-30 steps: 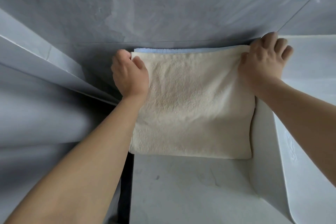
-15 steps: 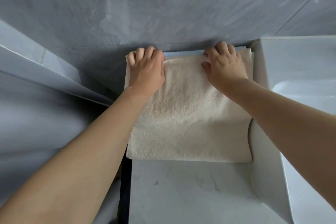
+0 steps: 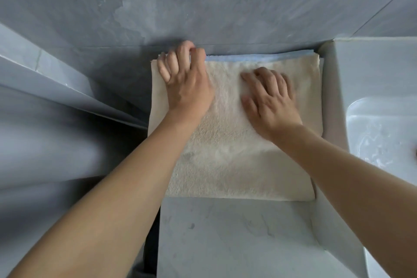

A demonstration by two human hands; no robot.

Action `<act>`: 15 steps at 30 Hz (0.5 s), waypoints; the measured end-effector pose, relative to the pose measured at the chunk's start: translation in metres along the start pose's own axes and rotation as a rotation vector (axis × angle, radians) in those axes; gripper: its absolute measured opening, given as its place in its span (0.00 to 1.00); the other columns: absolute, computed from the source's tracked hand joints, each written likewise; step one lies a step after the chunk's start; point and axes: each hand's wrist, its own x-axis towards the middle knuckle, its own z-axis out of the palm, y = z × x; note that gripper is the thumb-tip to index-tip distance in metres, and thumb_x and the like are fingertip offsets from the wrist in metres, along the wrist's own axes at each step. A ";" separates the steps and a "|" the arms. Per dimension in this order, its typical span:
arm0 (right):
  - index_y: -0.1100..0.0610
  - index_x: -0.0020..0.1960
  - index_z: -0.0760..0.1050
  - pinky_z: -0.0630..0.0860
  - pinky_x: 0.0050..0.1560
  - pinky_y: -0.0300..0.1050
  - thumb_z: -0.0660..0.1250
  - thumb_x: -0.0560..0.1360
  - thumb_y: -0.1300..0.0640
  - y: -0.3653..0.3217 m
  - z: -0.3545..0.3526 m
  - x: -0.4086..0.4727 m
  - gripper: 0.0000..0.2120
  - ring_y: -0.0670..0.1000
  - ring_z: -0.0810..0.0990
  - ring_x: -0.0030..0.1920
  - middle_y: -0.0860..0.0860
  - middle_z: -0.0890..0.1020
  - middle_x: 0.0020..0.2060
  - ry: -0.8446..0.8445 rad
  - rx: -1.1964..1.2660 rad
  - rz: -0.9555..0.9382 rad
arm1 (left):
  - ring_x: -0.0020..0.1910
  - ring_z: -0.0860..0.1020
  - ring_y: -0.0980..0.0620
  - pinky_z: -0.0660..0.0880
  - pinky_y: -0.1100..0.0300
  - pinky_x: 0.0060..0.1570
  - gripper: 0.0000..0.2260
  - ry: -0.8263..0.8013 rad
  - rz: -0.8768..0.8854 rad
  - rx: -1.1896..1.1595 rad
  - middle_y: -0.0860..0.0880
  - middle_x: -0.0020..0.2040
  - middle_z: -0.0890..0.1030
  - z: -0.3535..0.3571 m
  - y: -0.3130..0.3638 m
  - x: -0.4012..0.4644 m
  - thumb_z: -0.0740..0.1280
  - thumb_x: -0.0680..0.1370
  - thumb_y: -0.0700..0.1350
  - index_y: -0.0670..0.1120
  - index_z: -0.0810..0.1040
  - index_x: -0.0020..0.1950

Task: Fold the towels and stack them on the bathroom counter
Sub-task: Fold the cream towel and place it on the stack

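Terry: cream towel (image 3: 234, 153) soft, limp; lift by folded edges.
Left hand (image 3: 187, 83): fingers curled, seemingly pinching far edge.
Right hand (image 3: 270, 99): flat, pressing.
Counter (image 3: 237, 237): blue towel (image 3: 259, 57) beneath.

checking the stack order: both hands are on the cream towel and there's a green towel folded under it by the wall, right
Not quite: the towel underneath is light blue, not green. The head view shows its edge along the wall, under the cream towel, with the left hand and right hand on top.

A white sink (image 3: 379, 133) sits at right, below a grey tiled wall (image 3: 203, 2).
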 end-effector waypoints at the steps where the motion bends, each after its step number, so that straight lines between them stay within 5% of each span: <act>1: 0.48 0.77 0.60 0.48 0.75 0.58 0.48 0.81 0.43 0.003 0.005 -0.001 0.25 0.55 0.57 0.75 0.53 0.62 0.73 -0.060 0.012 0.042 | 0.62 0.69 0.44 0.62 0.43 0.68 0.14 0.009 0.076 -0.056 0.45 0.62 0.74 -0.002 0.004 -0.008 0.60 0.75 0.37 0.45 0.75 0.58; 3: 0.44 0.78 0.54 0.40 0.76 0.57 0.43 0.82 0.41 0.011 0.010 0.001 0.26 0.53 0.48 0.78 0.52 0.56 0.77 -0.083 0.000 0.063 | 0.70 0.66 0.43 0.60 0.42 0.72 0.17 -0.122 0.242 -0.125 0.45 0.71 0.72 -0.001 0.008 -0.028 0.58 0.79 0.43 0.46 0.74 0.67; 5: 0.43 0.79 0.50 0.40 0.76 0.56 0.43 0.82 0.41 0.018 0.014 0.001 0.26 0.52 0.47 0.78 0.51 0.53 0.78 -0.070 -0.035 0.036 | 0.80 0.54 0.45 0.49 0.42 0.78 0.25 -0.345 0.290 -0.036 0.47 0.81 0.57 0.004 -0.002 -0.045 0.50 0.83 0.55 0.50 0.60 0.80; 8: 0.45 0.80 0.47 0.40 0.77 0.54 0.41 0.82 0.42 0.033 0.015 -0.002 0.27 0.52 0.46 0.79 0.51 0.51 0.79 -0.058 -0.109 0.038 | 0.81 0.38 0.48 0.39 0.45 0.79 0.29 -0.406 0.268 0.117 0.48 0.83 0.39 0.014 -0.034 -0.043 0.38 0.83 0.62 0.52 0.41 0.83; 15: 0.54 0.80 0.45 0.36 0.77 0.54 0.44 0.82 0.46 0.043 0.000 -0.011 0.29 0.51 0.39 0.78 0.52 0.44 0.80 -0.077 -0.172 0.244 | 0.80 0.36 0.47 0.36 0.45 0.78 0.31 -0.370 0.094 0.203 0.46 0.83 0.39 0.002 -0.072 -0.034 0.38 0.83 0.59 0.45 0.40 0.82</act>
